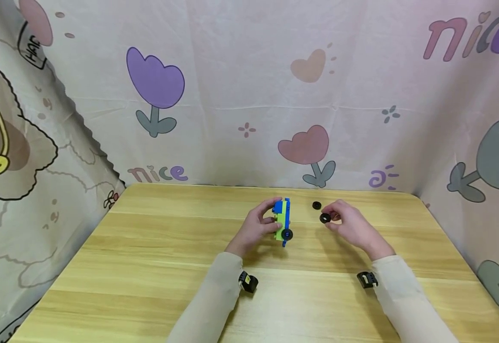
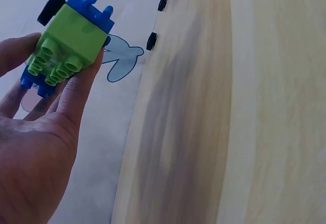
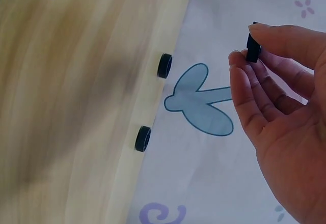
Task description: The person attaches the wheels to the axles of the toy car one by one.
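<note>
My left hand (image 1: 255,228) grips a toy car of green and blue building blocks (image 1: 281,219), raised off the table. One black wheel (image 2: 54,5) sits on the car's side at its near end. In the left wrist view, green studs face the camera and the fingers wrap behind the blocks. To the right, my right hand (image 1: 352,224) pinches a loose black wheel (image 3: 253,45) between thumb and fingertips. A gap separates this wheel from the car. Two more black wheels, a farther-back one (image 3: 164,65) and another (image 3: 143,139), rest on the table.
The wooden table (image 1: 146,267) ends against a patterned cloth (image 1: 232,95) at the back, with more cloth along both sides. In the head view one loose wheel (image 1: 316,205) lies beside the right hand; the other is hidden there. Each wrist carries a small black camera (image 1: 248,282).
</note>
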The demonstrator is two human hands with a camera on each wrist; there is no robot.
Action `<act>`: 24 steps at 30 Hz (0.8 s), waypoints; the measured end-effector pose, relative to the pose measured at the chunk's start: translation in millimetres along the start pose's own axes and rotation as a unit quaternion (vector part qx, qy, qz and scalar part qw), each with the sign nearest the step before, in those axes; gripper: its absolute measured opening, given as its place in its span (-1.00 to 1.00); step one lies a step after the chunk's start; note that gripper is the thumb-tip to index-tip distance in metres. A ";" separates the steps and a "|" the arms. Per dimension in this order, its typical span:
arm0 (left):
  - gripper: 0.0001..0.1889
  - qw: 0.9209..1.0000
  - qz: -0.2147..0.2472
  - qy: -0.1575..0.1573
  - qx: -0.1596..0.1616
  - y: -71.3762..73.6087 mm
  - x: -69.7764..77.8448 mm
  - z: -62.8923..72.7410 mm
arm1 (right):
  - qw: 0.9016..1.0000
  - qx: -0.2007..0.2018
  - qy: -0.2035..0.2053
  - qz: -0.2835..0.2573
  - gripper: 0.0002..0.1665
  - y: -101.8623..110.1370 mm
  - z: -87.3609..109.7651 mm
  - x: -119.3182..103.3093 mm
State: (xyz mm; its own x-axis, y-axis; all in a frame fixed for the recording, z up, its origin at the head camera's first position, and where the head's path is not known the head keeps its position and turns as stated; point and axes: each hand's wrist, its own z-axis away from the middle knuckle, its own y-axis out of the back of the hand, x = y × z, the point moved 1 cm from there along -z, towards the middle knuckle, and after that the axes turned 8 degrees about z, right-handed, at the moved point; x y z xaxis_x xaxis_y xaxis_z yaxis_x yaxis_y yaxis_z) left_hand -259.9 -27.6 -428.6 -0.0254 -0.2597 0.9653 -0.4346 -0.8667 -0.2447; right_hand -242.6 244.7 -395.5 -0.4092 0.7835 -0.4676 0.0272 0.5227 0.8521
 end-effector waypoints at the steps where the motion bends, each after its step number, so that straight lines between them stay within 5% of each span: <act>1: -0.27 1.000 -0.001 0.000 -0.001 0.0 -0.1 0.1 | 1.000 0.000 0.001 0.005 -0.64 -0.2 0.3 -1.0; 24: -0.27 1.000 0.004 0.006 -0.003 1.8 -0.9 1.2 | 1.000 0.007 0.014 0.004 -0.63 -7.1 -3.5 -31.3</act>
State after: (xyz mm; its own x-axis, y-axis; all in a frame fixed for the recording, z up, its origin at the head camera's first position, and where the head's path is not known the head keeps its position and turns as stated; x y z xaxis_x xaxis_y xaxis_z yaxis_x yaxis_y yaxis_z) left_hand -259.5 -29.5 -430.0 -0.0400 -0.2607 0.9646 -0.4395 -0.8624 -0.2513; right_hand -233.2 215.3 -386.1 -0.4349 0.7782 -0.4531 0.0441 0.5209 0.8525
